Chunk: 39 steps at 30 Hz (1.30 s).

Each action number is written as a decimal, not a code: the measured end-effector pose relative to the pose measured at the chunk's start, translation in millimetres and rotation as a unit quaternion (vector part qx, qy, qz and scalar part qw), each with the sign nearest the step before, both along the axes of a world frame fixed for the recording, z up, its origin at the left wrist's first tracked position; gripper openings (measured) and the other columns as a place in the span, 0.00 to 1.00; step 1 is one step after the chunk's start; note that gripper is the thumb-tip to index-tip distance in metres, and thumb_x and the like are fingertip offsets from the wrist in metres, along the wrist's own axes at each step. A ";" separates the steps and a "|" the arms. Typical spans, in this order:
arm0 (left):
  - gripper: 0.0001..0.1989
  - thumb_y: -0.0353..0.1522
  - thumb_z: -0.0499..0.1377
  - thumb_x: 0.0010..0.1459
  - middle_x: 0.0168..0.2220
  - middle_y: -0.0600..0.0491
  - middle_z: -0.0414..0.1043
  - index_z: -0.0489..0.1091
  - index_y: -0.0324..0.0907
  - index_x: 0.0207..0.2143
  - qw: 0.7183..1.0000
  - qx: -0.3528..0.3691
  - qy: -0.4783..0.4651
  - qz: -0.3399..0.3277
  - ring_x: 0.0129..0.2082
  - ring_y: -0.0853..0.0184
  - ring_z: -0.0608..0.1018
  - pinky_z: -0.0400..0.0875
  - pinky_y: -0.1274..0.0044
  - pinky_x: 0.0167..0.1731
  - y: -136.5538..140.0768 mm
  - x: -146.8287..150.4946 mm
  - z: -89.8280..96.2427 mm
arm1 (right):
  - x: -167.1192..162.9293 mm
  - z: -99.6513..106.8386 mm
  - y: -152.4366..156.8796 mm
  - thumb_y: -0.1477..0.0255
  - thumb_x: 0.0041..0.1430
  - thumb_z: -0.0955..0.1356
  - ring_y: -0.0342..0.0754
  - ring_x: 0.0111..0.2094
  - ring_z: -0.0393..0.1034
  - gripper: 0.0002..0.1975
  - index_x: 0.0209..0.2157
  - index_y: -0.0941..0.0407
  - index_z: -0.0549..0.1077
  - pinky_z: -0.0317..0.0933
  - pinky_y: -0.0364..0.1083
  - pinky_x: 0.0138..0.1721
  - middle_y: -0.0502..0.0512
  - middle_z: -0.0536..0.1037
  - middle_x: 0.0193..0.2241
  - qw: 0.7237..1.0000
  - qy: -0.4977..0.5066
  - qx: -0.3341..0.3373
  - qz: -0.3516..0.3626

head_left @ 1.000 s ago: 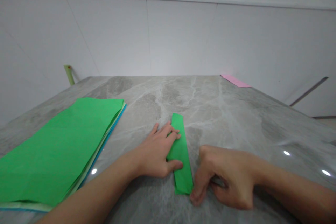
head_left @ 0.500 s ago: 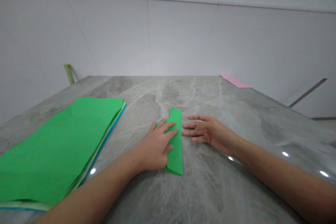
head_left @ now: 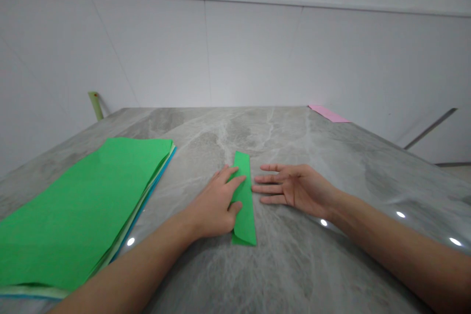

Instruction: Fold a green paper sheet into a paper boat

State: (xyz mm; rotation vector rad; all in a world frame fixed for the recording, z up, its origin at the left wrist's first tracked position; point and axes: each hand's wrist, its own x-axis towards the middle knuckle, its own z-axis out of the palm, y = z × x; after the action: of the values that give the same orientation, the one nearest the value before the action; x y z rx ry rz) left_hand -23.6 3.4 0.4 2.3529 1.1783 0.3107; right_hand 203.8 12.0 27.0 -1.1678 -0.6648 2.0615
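Observation:
A narrow folded strip of green paper [head_left: 246,216] lies lengthwise on the grey marbled table. My left hand [head_left: 217,203] rests on its left side, fingers spread over the paper and thumb near the lower part. At the near end the fold gapes slightly, showing a layer beneath. Just right of the strip is my right hand [head_left: 290,186], palm turned partly up, fingers stretched apart and holding nothing. Its fingertips come close to the strip's right edge; whether they touch it I cannot tell.
A stack of large paper sheets [head_left: 91,196], green on top with pale and blue edges below, lies on the left. Pink paper [head_left: 328,113] sits at the far right table edge. A light green strip-like object [head_left: 96,105] stands by the wall at far left.
The far end of the green strip has shifted slightly left. My right hand has turned its palm further up, and my left fingers have drawn back a little.

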 end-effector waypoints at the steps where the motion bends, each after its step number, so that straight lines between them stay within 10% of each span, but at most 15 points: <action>1: 0.28 0.29 0.54 0.56 0.65 0.39 0.51 0.59 0.35 0.61 1.000 0.001 0.000 0.001 0.66 0.52 0.53 0.50 0.60 0.64 0.0 0.0 -0.2 | 1.0 0.2 0.9 0.79 0.52 0.63 0.55 0.43 0.75 0.21 0.50 0.61 0.63 0.68 0.55 0.46 0.64 0.76 0.40 1.000 0.006 -0.011 -0.002; 19: 0.29 0.39 0.57 0.58 0.64 0.38 0.53 0.61 0.37 0.59 0.999 -0.017 -0.029 0.008 0.65 0.52 0.56 0.51 0.60 0.63 -1.8 1.9 3.6 | -2.7 -10.4 -1.7 0.78 0.48 0.62 0.47 0.29 0.71 0.18 0.42 0.63 0.72 0.59 0.65 0.53 0.56 0.74 0.27 0.985 0.170 0.006 0.009; 24: 0.39 0.50 0.59 0.54 0.64 0.39 0.52 0.58 0.37 0.61 0.996 -0.039 -0.066 0.036 0.65 0.52 0.56 0.52 0.59 0.62 -2.3 4.0 4.4 | -7.1 -7.3 -5.6 0.77 0.47 0.63 0.47 0.32 0.69 0.19 0.42 0.62 0.73 0.57 0.62 0.56 0.55 0.72 0.28 0.979 0.187 0.073 0.024; 30: 0.35 0.34 0.57 0.51 0.62 0.39 0.58 0.57 0.32 0.60 0.988 -0.052 -0.127 0.066 0.62 0.55 0.61 0.53 0.64 0.62 -0.1 6.3 3.6 | -15.2 -15.4 -10.8 0.72 0.46 0.67 0.46 0.31 0.68 0.13 0.36 0.60 0.74 0.61 0.56 0.51 0.54 0.73 0.28 0.957 0.147 0.221 0.115; 32: 0.35 0.30 0.55 0.47 0.61 0.38 0.59 0.57 0.30 0.60 0.983 -0.068 -0.152 0.077 0.61 0.55 0.62 0.53 0.64 0.62 1.3 6.2 3.9 | -17.0 -17.4 -13.6 0.73 0.48 0.67 0.47 0.31 0.68 0.07 0.31 0.60 0.74 0.64 0.52 0.44 0.55 0.74 0.27 0.919 0.024 0.354 0.171; 35: 0.36 0.28 0.54 0.44 0.60 0.38 0.60 0.58 0.28 0.59 0.974 -0.090 -0.189 0.082 0.60 0.55 0.63 0.54 0.64 0.61 2.7 5.2 4.6 | -19.7 -14.0 -17.7 0.78 0.50 0.66 0.50 0.37 0.70 0.09 0.34 0.60 0.75 0.64 0.50 0.42 0.58 0.76 0.33 0.781 -0.185 0.549 0.231; 39: 0.32 0.31 0.56 0.49 0.57 0.39 0.64 0.60 0.31 0.57 0.961 -0.109 -0.239 0.085 0.57 0.54 0.66 0.56 0.63 0.59 2.4 4.0 6.5 | -21.8 -7.5 -18.8 0.82 0.48 0.63 0.54 0.51 0.66 0.25 0.49 0.58 0.71 0.57 0.56 0.56 0.61 0.74 0.47 0.642 -0.284 0.657 0.274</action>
State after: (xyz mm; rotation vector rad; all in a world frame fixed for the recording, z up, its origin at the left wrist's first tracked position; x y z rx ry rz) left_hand -19.6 5.7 6.9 1.8479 1.1068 0.7227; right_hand 182.0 -6.8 19.5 -0.6154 -2.4899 0.8404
